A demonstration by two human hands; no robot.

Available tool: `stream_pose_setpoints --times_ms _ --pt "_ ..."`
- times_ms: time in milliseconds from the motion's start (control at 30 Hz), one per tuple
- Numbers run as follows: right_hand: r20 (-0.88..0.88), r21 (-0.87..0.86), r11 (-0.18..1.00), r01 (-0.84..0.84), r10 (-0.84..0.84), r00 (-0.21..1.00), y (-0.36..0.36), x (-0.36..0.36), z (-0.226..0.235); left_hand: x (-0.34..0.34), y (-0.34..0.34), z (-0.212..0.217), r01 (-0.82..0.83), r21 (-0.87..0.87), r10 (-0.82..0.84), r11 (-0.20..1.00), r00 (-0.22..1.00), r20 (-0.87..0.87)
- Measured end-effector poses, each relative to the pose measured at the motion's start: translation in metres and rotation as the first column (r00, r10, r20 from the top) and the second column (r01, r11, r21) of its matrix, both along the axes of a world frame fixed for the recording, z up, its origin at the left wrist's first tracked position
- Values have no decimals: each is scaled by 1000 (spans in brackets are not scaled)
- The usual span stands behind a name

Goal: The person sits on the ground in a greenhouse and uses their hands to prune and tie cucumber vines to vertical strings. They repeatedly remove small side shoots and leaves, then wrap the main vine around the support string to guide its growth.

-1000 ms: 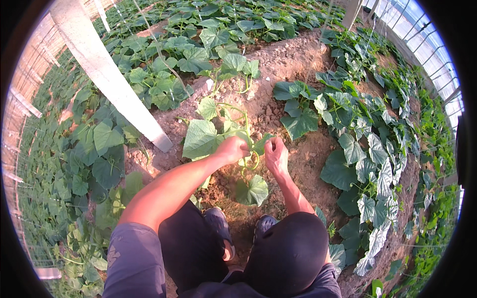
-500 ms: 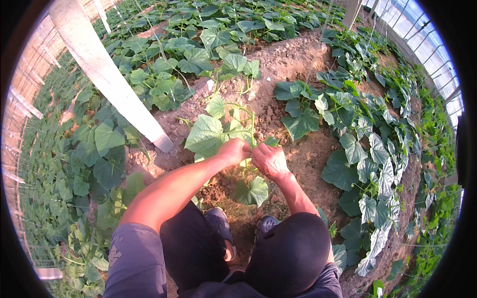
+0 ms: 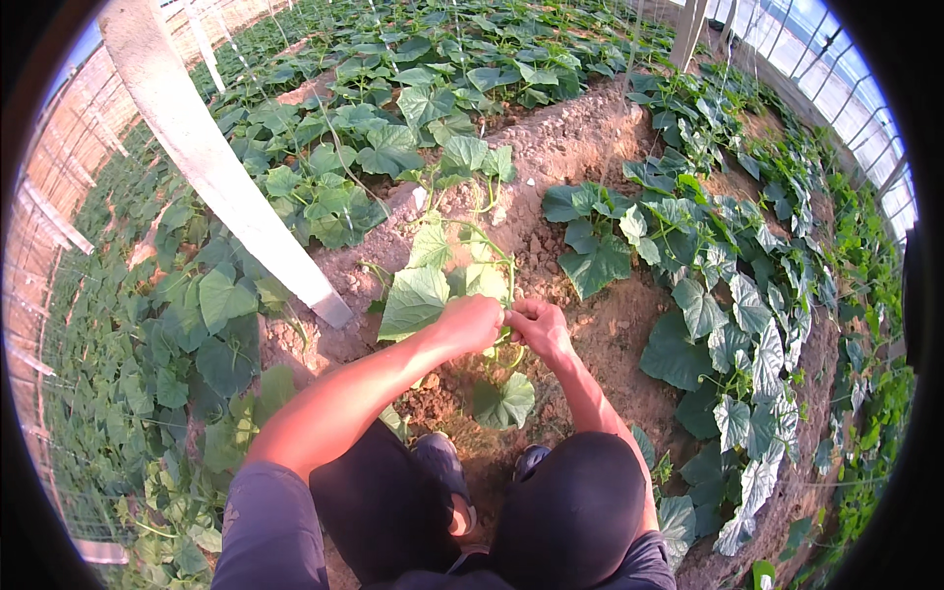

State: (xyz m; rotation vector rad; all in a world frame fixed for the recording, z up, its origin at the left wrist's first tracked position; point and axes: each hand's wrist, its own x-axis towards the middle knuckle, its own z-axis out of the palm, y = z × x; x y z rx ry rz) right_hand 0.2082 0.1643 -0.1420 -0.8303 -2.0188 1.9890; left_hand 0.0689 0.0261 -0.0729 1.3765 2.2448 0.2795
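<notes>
In front of my feet a young cucumber vine with broad pale-green leaves stands in the reddish soil. My left hand is closed around its stem, with the back of the hand hiding most of the fingers. Right beside it, my right hand pinches the same stem, thumb and fingertips together, nearly touching the left. A large sunlit leaf spreads out beyond my left wrist. Below the hands a lower leaf hangs near my shoes. Whatever small thing may lie between the fingertips is hidden.
A thick white post slants into the soil at the left. Dense vine rows run along the right, and more foliage fills the left. Thin strings hang over the far plants. My knees are bent close beneath my arms.
Both hands have come slightly nearer to me along the stem. The right hand has turned, its fingers now more curled, and the big leaf has shifted down and right.
</notes>
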Motion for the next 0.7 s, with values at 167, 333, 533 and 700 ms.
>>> stream_pose_setpoints --times_ms 167,333,533,700 --pt "-204 -113 989 -92 68 977 -9 4 -5 -35 -20 4 46 480 35 876 987 -159" --pt "-157 -69 986 -151 138 978 -17 4 -12 -51 -20 -5 -146 171 48 974 879 475" --pt "-82 32 987 -158 160 984 -24 3 -1 -45 -22 3 -159 212 40 964 878 476" --pt "-106 30 997 -75 78 991 -27 3 1 -44 -17 0 -274 331 77 903 861 503"
